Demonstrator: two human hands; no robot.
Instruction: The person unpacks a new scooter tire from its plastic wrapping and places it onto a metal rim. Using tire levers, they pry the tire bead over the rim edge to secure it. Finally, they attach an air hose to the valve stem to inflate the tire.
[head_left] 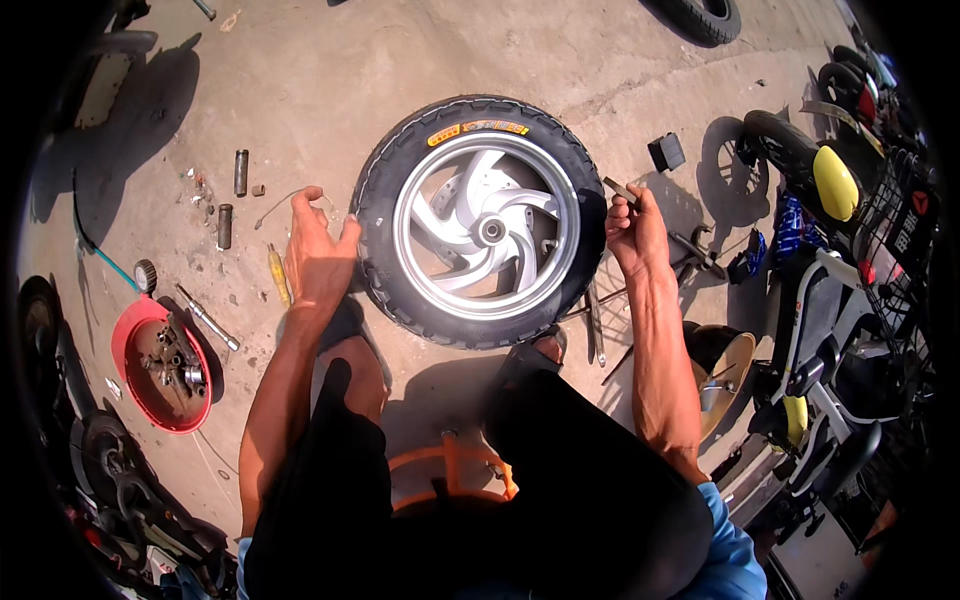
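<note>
A scooter wheel with a silver spoked rim (490, 230) and a black tyre (385, 290) lies flat on the ground between my feet. My left hand (318, 250) is at the tyre's left side, thumb near the tread and fingers apart, holding nothing that I can see. On the other side, my right hand (640, 230) is closed on a short dark flat metal bar (619, 191), whose tip points toward the tyre; most of it is hidden in the fist. A thin bent wire (272, 212) lies by my left fingers.
To the left are a red bowl (122, 350) of metal parts, a ratchet-like tool (208, 318), a yellow-handled tool (278, 274) and dark sockets (241, 172). Metal bars (596, 325), a black box (666, 152) and parked scooters (840, 340) are on the right. An orange stool frame (450, 462) is beneath me.
</note>
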